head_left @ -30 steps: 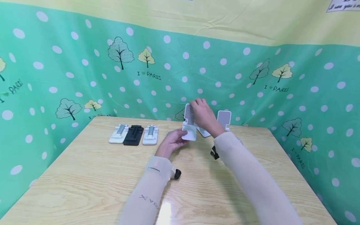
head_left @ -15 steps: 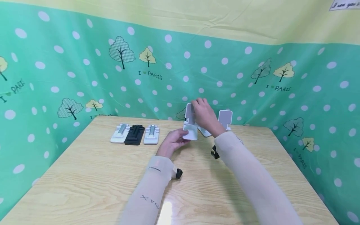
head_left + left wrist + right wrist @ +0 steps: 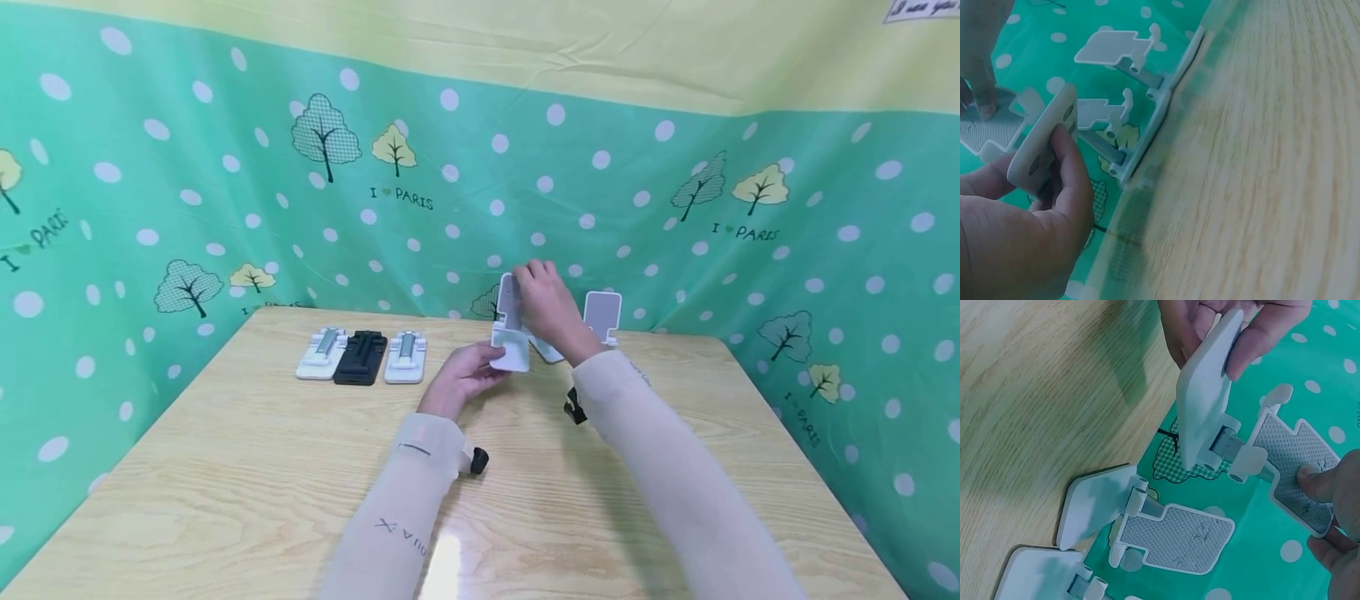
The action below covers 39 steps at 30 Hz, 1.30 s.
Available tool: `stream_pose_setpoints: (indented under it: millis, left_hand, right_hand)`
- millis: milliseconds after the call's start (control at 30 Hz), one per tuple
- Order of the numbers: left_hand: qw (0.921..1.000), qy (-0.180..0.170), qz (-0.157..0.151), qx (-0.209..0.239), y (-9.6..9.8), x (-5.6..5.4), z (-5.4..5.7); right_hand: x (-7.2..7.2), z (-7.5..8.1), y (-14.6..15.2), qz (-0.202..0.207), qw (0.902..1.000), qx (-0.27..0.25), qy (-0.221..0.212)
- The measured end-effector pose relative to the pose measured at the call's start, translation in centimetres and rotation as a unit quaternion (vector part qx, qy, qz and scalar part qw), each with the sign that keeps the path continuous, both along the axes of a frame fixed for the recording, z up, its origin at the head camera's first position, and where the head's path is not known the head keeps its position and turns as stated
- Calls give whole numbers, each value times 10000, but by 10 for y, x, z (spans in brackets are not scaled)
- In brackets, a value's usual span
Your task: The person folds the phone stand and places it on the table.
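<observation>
Both hands hold one white foldable phone stand (image 3: 511,352), raised above the back of the table. My left hand (image 3: 463,377) pinches its flat base (image 3: 1204,394) between thumb and fingers. On the upper plate with the grey textured pad (image 3: 1291,459), my right hand (image 3: 551,304) has its thumb on the pad and fingers behind. The plate is swung out from the base on its hinged arm. Just behind and to the right, two more white phone stands stand unfolded, one with its grey-padded plate (image 3: 602,315) upright, the other (image 3: 1179,540) partly hidden by my right hand in the head view.
Three folded phone stands lie in a row at the back left: a white one (image 3: 322,354), a black one (image 3: 362,358) and another white one (image 3: 406,358). The wooden table (image 3: 262,467) ends at a green dotted curtain (image 3: 420,242).
The head view has shifted slightly. Both hands keep the same grip on the phone stand, in nearly the same place and pose.
</observation>
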<state>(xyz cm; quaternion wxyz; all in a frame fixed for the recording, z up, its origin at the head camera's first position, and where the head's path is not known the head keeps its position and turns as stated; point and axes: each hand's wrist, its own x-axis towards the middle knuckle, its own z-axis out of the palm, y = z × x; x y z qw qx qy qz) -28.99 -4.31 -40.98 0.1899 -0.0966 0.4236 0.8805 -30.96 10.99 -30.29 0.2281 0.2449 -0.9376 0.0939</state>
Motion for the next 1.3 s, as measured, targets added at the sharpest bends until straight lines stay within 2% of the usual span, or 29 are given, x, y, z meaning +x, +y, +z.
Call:
stream_pose_setpoints:
  millis: [333, 967, 1300]
  left_hand:
    - [9999, -52, -49, 108, -1, 2, 6]
    - [9998, -79, -152, 93, -2, 3, 8]
    - [9998, -93, -152, -48, -1, 4, 5]
  right_hand:
    - [-2, -2, -2, 42, 9994, 112, 315]
    - [-3, -8, -3, 30, 9964, 195, 819]
    - [-1, -14, -3, -34, 9965, 191, 814]
